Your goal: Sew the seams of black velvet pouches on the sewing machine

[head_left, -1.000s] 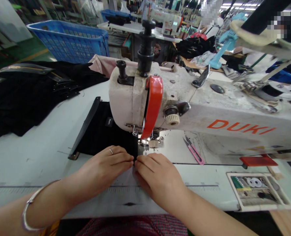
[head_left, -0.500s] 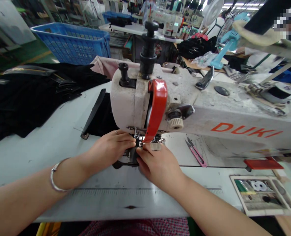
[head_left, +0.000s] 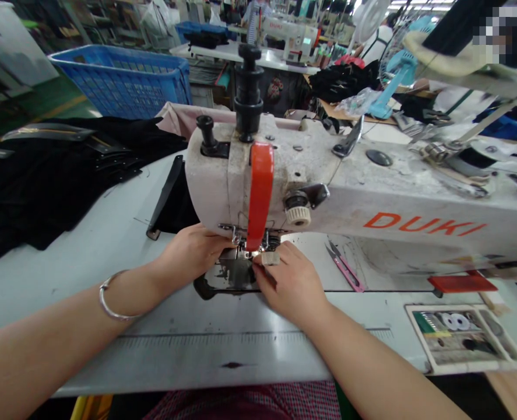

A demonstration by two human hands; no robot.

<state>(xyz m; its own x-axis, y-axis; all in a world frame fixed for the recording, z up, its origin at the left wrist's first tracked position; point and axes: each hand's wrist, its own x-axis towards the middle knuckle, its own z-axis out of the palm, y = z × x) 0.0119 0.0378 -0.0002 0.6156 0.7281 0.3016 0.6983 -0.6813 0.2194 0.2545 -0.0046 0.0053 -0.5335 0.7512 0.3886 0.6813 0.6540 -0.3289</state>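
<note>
A white DUKI sewing machine (head_left: 372, 198) with a red guard (head_left: 259, 192) stands on the white table (head_left: 87, 256). Black fabric (head_left: 175, 201) lies under its head and trails off behind it to the left. My left hand (head_left: 192, 254), a bracelet on the wrist, rests on the fabric just left of the presser foot, fingers curled and tucked under the machine head. My right hand (head_left: 291, 280) lies just right of the foot, fingertips pressed down at the needle plate (head_left: 229, 274). The needle area itself is mostly hidden by the red guard.
Pink thread snips (head_left: 345, 269) lie right of the needle. A red tab (head_left: 461, 283) and a tray of small parts (head_left: 463, 335) sit at the right. A pile of black garments (head_left: 44, 175) covers the left. A blue basket (head_left: 122, 81) stands behind.
Both hands slid forward from the table's near part up to the presser foot. The black fabric moved away under the machine head, baring the needle plate.
</note>
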